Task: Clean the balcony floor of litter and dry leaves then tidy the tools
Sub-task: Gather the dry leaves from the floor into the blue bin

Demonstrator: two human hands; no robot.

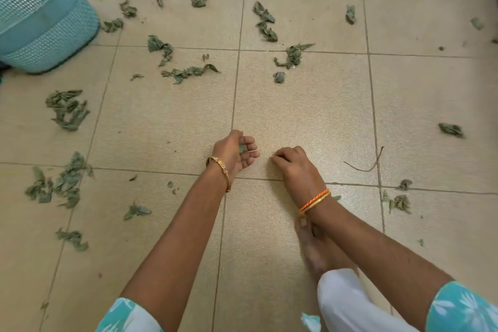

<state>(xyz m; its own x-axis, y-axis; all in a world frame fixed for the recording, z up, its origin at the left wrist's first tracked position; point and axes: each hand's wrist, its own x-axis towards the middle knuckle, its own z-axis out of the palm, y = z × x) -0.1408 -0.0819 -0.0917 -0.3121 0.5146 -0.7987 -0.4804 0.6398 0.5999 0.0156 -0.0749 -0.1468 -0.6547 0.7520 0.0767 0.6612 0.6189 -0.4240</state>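
Your left hand (237, 152) cups a small leaf scrap (241, 148) in a curled grip, while your right hand (289, 163) is curled against the floor (296, 105), its grip showing no contents you can confirm; the scrap may slip out if those fingers loosen on the way to the teal mesh basket (43, 21) at 10 o'clock. Dry leaves (67, 110) lie scattered from 8 through 2 o'clock over beige ribbed tiles, and a thin twig (369, 164) lies at 3 o'clock.
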